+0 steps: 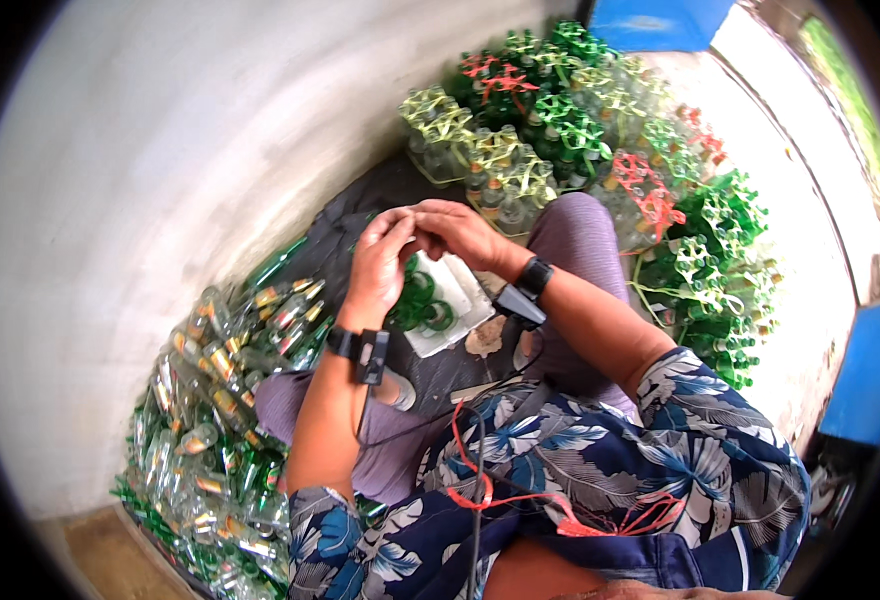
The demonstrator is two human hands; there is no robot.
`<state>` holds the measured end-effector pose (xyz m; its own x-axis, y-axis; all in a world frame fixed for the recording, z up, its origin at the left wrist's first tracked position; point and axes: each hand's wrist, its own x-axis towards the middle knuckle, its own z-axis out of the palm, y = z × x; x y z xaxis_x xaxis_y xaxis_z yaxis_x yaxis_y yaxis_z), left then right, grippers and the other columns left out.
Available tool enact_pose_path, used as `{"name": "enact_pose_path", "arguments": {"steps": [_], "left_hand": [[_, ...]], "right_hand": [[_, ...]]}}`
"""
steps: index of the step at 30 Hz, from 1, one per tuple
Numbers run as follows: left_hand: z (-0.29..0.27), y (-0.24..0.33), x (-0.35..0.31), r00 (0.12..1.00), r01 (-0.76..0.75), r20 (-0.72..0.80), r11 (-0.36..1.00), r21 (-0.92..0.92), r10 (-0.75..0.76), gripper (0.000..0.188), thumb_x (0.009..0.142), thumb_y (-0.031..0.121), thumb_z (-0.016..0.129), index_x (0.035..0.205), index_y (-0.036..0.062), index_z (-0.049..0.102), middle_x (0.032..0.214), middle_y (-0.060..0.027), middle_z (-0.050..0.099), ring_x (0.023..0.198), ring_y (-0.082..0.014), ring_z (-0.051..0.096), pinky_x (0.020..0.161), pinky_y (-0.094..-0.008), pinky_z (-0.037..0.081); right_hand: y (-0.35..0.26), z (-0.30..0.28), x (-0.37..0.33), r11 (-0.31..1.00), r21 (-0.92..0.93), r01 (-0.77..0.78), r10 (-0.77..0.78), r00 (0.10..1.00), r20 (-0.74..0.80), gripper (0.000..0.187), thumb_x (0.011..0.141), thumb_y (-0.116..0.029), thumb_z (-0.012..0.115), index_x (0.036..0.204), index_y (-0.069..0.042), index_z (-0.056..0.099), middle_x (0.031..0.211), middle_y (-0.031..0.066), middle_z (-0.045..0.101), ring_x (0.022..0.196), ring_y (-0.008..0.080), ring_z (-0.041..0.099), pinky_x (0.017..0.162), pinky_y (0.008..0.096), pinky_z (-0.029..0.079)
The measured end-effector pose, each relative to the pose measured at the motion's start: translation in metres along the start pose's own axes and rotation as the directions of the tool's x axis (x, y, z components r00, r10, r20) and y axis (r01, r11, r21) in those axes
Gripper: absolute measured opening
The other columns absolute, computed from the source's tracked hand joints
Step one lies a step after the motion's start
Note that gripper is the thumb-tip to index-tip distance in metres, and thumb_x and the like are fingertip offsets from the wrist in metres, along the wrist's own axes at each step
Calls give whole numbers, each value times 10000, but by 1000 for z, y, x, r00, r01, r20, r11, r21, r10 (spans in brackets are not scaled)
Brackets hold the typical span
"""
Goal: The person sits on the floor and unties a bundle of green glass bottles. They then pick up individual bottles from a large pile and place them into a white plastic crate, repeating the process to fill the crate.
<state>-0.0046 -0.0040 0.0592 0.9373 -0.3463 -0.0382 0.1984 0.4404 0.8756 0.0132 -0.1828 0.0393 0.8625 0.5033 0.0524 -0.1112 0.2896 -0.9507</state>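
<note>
My two hands meet in front of me above a white tray (468, 292). The fingers of my left hand (384, 252) are bent inward and touch those of my right hand (458, 230). Both are closed, and whatever lies between the fingertips is hidden. Coils of green plastic strip (422, 305) rest in the tray just under the hands. Each wrist wears a black strap with a small dark box and a cable. Across my lap trails a tangle of red plastic string (545, 500).
Loose glass bottles (215, 400) are heaped to my left along the white wall (150, 170). Ahead and to the right stand bottles tied in bundles (570, 130) with green, yellow and red strip. A dark sheet (355, 205) covers the floor. Blue boxes (650, 22) stand beyond.
</note>
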Motion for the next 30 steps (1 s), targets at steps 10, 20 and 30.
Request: {"name": "enact_pose_path", "arguments": {"steps": [10,20,30], "left_hand": [[-15,-6,11,974,-102,-169,958,268,151,101,985,93,642,932,72,559,914,-27,638,849,-143,643,768,-294,541],[-60,58,8,868,-251,-361,929,272,341,119,935,57,724,977,36,615,830,-49,650,726,-158,656,685,-292,528],[-95,130,-80,616,-571,-515,788,230,596,332,997,220,674,1275,54,595,1066,-89,667,854,-185,623,792,-348,514]], "right_hand": [[3,-9,7,995,-98,-14,11,999,-32,257,1036,-228,560,1119,-15,680,791,21,635,676,98,594,624,253,503],[24,-57,11,968,-221,118,-166,964,-209,108,920,-122,662,996,-49,691,896,23,582,785,140,624,621,275,516],[14,-67,21,960,278,-43,176,862,-475,126,986,-148,580,970,-36,636,719,-4,497,533,79,404,469,246,341]]}}
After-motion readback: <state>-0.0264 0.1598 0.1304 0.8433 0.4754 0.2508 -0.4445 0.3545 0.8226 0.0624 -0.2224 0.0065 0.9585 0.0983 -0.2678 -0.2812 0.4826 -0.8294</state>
